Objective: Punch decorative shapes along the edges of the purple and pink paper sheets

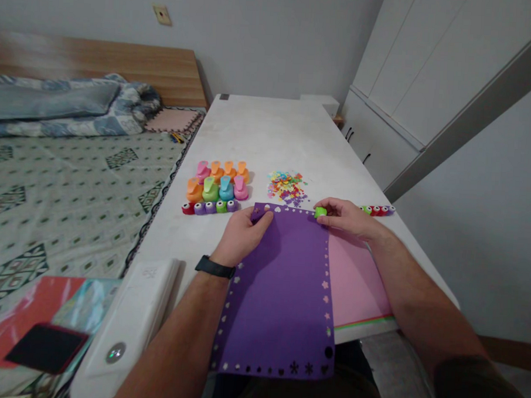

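A purple sheet of craft foam or card lies on the table, with small punched shapes along its edges. My left hand holds its top left corner, and a black wristband circles that wrist. My right hand is shut on a small green craft punch, which sits at the sheet's top edge. Pink paper lies beneath the purple sheet, showing past its right side. Just ahead of the sheet are scattered colourful paper cutouts.
Several larger pastel craft punches and a row of small punches stand left on the white table. More small punches lie right. A white box sits near the left edge, beside a bed; cabinets stand right.
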`<action>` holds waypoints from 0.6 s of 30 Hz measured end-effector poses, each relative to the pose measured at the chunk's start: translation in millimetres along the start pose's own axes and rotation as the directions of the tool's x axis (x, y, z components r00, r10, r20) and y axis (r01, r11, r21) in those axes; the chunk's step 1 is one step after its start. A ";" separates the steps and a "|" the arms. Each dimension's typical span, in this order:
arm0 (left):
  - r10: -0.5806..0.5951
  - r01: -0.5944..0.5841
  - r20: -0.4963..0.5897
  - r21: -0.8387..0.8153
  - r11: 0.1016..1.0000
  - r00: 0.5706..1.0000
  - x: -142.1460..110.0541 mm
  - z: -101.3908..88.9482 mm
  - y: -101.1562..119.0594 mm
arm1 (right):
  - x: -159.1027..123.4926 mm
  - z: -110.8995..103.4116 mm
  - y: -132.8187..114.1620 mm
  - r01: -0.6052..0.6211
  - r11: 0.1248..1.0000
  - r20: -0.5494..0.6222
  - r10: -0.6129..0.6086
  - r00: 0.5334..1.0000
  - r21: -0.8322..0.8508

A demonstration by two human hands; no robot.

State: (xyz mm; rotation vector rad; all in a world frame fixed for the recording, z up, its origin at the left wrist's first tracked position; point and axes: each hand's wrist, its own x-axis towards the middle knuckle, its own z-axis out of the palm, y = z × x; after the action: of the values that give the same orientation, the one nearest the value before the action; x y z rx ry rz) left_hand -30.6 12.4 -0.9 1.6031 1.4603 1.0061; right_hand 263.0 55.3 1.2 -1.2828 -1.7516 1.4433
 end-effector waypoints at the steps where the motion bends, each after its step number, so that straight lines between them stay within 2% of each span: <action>1: -0.001 0.001 0.002 0.000 1.000 1.000 0.1 0.0 -0.5 | 0.2 0.3 0.6 0.000 1.000 0.004 0.000 1.000 0.013; 10: -0.035 0.036 0.018 -0.062 0.997 0.999 -0.1 0.7 -1.7 | -1.1 1.8 1.1 -0.016 0.999 0.040 0.014 0.999 0.043; 18: -0.034 0.036 0.031 -0.056 0.998 0.999 -1.3 0.3 0.9 | -2.0 3.8 1.0 -0.030 1.000 0.032 0.030 0.999 -0.007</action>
State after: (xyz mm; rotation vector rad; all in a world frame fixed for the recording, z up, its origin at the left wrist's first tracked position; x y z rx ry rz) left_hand -30.0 11.0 -0.3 1.5411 1.4224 0.9903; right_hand 261.0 51.8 -0.5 -1.3008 -1.7660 1.4836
